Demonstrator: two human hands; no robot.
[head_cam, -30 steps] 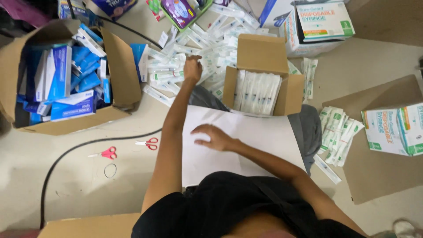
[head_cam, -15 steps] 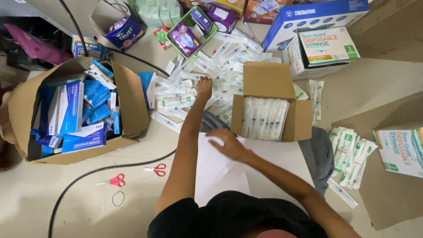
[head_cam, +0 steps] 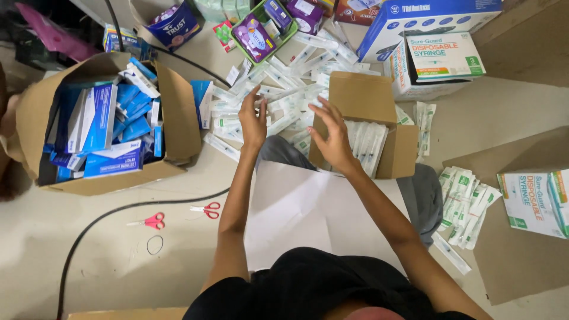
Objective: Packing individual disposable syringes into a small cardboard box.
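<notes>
- Whereas resting flat on the sheet (head_cam: 296, 207) a second ago, now lifted forward to the near left corner of the small box (head_cam: 355, 95), speaking of the right hand (head_cam: 332, 139); fingers spread wide, palm down, gripping nothing.
- Raised too off the packets (head_cam: 284, 106), as for the left hand (head_cam: 253, 121): earlier curled low among them, now up with fingers fanned open; no packet seen pinched, though fingertips sit close over the pile.
- Means both hands brought together over the same patch, just beside each other, between pile and small box, with the sheet left bare on the lap.
- Packets: long, narrow, flat sleeves, clear film on white backing with green print, slick and crinkly by the look; strewn loose on the floor beyond the hands, more standing on edge in tight rows inside the small box.
- Small box: plain brown card, lid flap folded back upright, matte and stiff.
- Sheet: smooth white paper, creased in soft folds.
- To the left, a big box (head_cam: 178, 118) of worn brown card, sides bowed, crammed with glossy blue-and-white cartons.
- On the pale, dull floor: two red-handled scissors (head_cam: 155, 221), a thin rubber band (head_cam: 155, 244), a black cable (head_cam: 118, 210) in a long curve.
- To the right, a second stack (head_cam: 468, 201) of the same sleeves, well apart from both hands.
</notes>
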